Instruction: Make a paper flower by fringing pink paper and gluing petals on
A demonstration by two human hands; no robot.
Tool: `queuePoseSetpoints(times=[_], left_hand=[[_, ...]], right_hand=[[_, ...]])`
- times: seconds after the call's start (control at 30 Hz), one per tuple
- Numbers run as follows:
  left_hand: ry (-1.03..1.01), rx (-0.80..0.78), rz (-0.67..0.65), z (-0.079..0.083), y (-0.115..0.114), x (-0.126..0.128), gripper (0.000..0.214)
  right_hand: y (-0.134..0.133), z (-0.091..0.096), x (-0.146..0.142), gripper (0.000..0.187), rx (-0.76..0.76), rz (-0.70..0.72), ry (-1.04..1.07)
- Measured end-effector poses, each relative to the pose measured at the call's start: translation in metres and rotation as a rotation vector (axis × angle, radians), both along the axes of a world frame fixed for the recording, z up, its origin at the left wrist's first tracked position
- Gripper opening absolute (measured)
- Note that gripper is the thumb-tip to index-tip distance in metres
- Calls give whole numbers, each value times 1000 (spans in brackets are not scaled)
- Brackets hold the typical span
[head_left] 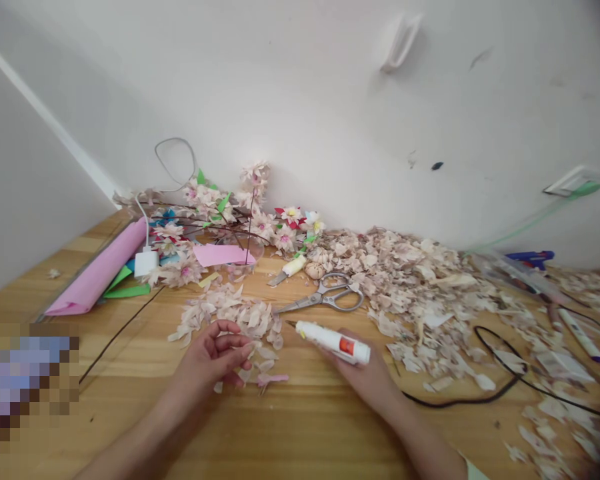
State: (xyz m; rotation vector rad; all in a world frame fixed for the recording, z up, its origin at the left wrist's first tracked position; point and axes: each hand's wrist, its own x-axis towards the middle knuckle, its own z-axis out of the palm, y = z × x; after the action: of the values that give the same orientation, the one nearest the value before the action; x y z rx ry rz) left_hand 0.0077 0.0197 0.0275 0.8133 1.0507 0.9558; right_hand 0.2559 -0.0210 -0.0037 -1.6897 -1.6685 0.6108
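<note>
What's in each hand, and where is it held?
The right hand holds a white glue tube with a red label by its body, nozzle end free. The left hand's fingers are over pale petals; whether they hold one cannot be told.

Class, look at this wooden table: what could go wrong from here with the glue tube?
The glue tube in the right hand has its nozzle aimed toward the loose petals, so a drip could stick them together. The scissors lie just beyond it, so a careless reach might catch their blades.
</note>
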Motion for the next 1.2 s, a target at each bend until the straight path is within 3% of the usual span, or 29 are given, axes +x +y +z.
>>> queuePoseSetpoints(times=[0.27,0.33,0.4,0.47,0.53,0.6,0.67,0.7,0.77,0.87,0.97,1.1,1.2], left_hand=[[-3,12,-3,-3,1,-3,45],[3,17,-3,-5,2,-5,45],[11,22,-10,-6,3,-7,44],[16,26,-25,-8,4,-10,44],[15,33,-33,-8,5,-11,43],[11,41,-26,-9,5,-11,44],[9,45,-20,-9,5,-10,45],[8,46,-21,-9,5,-10,46],[6,48,-27,-9,5,-9,46],[-1,51,-39,-10,5,-7,46],[-1,53,-40,-11,6,-8,45],[14,63,-18,-11,6,-10,45],[30,76,1,-11,5,-11,43]], right_hand=[[11,-13,24,26,-92,-80,-12],[11,-9,25,41,-61,-53,14],[8,-1,26,58,54,-46,30],[2,11,26,62,269,-96,-25],[-7,23,20,54,525,-151,-161],[-16,33,6,42,697,-69,-255],[-23,37,-17,24,605,187,-263],[-25,36,-29,16,478,303,-255],[-25,30,-52,13,242,391,-209],[-20,17,-71,20,51,374,-218],[-15,9,-71,14,-18,358,-130],[-14,4,-66,3,-197,333,389],[-12,-1,-66,16,-382,307,811]])
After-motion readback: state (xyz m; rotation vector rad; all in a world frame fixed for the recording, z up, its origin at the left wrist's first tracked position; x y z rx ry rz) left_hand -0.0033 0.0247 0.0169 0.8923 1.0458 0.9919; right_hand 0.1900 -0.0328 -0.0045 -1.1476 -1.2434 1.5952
